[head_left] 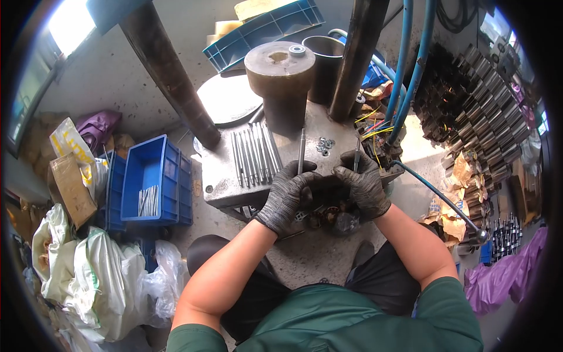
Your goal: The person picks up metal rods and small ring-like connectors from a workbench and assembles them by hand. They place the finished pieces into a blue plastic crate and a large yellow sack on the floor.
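Both my hands wear dark grey work gloves and are raised at the near edge of a metal press table. My left hand is closed round a slim metal rod, which stands nearly upright out of the fist. Between the fingers of my right hand is a thin, dark pointed piece; its exact kind is unclear. Left of the hands, several similar metal rods lie side by side on the table. Small metal rings or nuts sit in a loose pile between the two hands, farther back.
A thick steel cylinder with a ring on top rises behind the rods, between two dark columns. A blue bin at left holds more rods. Wires and blue hoses crowd the right; stacked metal tubes stand beyond.
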The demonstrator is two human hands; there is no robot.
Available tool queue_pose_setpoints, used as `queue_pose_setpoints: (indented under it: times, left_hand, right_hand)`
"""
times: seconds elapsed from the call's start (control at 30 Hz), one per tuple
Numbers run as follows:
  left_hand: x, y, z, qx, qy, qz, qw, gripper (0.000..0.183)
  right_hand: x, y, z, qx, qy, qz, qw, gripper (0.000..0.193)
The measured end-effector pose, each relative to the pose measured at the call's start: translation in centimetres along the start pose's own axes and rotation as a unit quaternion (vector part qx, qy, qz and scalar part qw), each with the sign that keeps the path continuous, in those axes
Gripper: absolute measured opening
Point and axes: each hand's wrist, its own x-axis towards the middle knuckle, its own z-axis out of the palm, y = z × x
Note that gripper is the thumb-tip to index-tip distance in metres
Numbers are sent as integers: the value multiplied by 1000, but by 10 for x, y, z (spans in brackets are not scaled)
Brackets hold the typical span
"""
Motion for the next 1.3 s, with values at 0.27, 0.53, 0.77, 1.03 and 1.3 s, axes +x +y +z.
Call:
queue_pose_setpoints:
  times: [0.27,0.53,0.77,1.03,1.3]
  left_hand:
    - [2,-13,21,39,-19,18,999,17]
    - [10,4,0,27,19,-29,999,13]
    - [16,7,-14,-50,67,6,996,12]
    - [17,-1,-11,-94,60,43,993,10]
    - [15,-2,-19,23,3,69,997,14]
  right_hand:
    - [-4,-14,18,157,0,87,984,36]
    - [-1,-35,-1,62,-140,105,983,68]
    - [0,-50,-13,-460,-133,-229,847,68]
    - [1,-57,-10,-454,-123,-303,829,55]
    - [0,-56,-10,-492,-123,-289,812,51]
